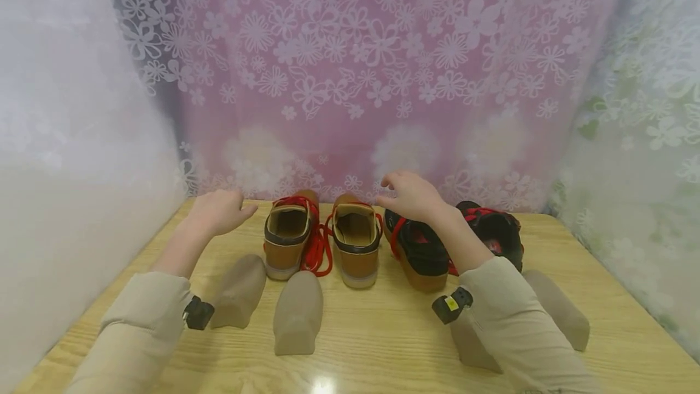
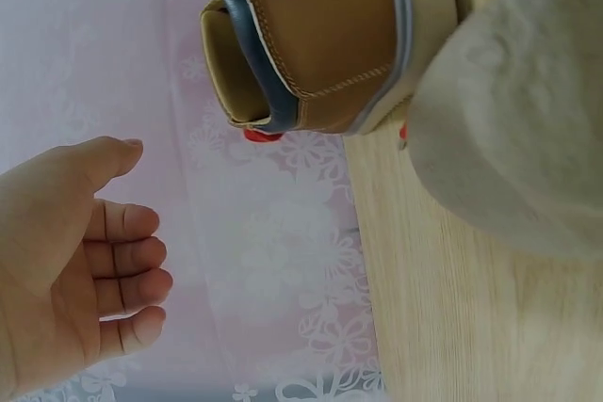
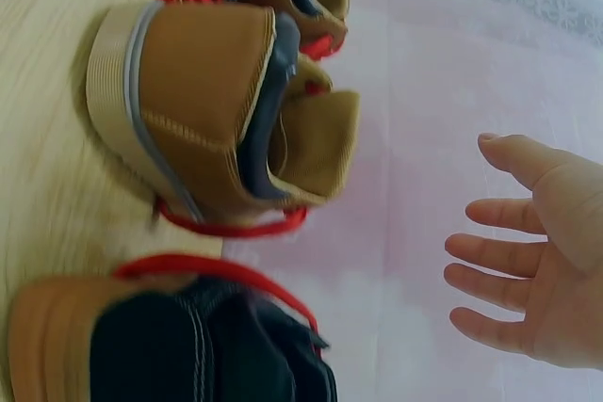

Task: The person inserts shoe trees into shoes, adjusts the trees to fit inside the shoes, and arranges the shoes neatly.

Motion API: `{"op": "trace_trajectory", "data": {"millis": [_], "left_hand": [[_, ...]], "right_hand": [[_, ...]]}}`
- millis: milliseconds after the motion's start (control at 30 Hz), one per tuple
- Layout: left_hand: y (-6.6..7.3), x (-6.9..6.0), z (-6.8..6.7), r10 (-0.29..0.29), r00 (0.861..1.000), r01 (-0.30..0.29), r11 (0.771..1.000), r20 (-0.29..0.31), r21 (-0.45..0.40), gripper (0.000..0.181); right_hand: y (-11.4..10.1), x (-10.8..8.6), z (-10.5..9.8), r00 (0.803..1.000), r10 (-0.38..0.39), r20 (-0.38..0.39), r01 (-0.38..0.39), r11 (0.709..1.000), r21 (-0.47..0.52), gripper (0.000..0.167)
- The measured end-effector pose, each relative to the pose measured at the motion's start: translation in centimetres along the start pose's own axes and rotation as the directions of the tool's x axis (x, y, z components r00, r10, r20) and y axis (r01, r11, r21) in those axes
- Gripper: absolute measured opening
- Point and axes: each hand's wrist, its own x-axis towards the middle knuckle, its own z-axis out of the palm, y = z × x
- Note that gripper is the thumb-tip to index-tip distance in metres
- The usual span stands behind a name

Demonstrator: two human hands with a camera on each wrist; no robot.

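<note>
My left hand [image 1: 220, 211] hovers left of a brown shoe [image 1: 287, 242] with red laces, its fingers loosely bent and nothing in them. In the left wrist view that hand [image 2: 85, 261] is apart from the shoe's heel [image 2: 325, 35]. My right hand [image 1: 411, 196] is raised above the gap between the second brown shoe [image 1: 356, 260] and a black shoe [image 1: 421, 254] with a tan sole. Its fingers [image 3: 495, 256] are spread, touching nothing. Another black shoe [image 1: 500, 236] with red laces is partly behind the right forearm.
Beige foot-shaped forms [image 1: 298, 315] stand on the wooden table [image 1: 383, 345], one [image 1: 240, 290] by the left wrist and one [image 1: 558, 309] at the right; another [image 1: 473, 345] is partly under the right sleeve. Floral curtains [image 1: 350, 78] hang behind and at both sides.
</note>
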Motion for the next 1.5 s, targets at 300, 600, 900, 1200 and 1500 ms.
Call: {"op": "trace_trajectory", "data": {"millis": [300, 600, 900, 1200, 1500], "left_hand": [[-0.5, -1.3, 0.4, 0.018, 1.000, -0.018, 1.000, -0.004, 0.015, 0.043], [-0.8, -2.7, 0.6, 0.035, 0.999, -0.035, 0.999, 0.015, -0.005, 0.040], [-0.9, -3.6, 1.1, 0.002, 0.997, -0.006, 0.999, 0.080, 0.043, 0.040], [-0.7, -4.7, 2.2, 0.063, 0.998, -0.067, 0.989, 0.031, 0.135, 0.044], [-0.6, -5.9, 3.4, 0.091, 0.996, -0.088, 0.987, -0.015, 0.135, 0.042]], "right_hand": [[-2.2, 1.2, 1.9, 0.999, -0.052, 0.004, 0.052, 0.999, -0.012, 0.043], [-4.2, 2.1, 3.2, 0.995, -0.093, 0.028, 0.094, 0.994, -0.053, 0.049], [-5.9, 2.8, 4.8, 0.988, -0.136, 0.066, 0.141, 0.987, -0.073, 0.042], [-6.8, 2.9, 6.5, 0.984, -0.148, 0.097, 0.152, 0.988, -0.035, 0.048], [-7.9, 3.3, 8.3, 0.976, -0.194, 0.099, 0.204, 0.974, -0.099, 0.051]]}}
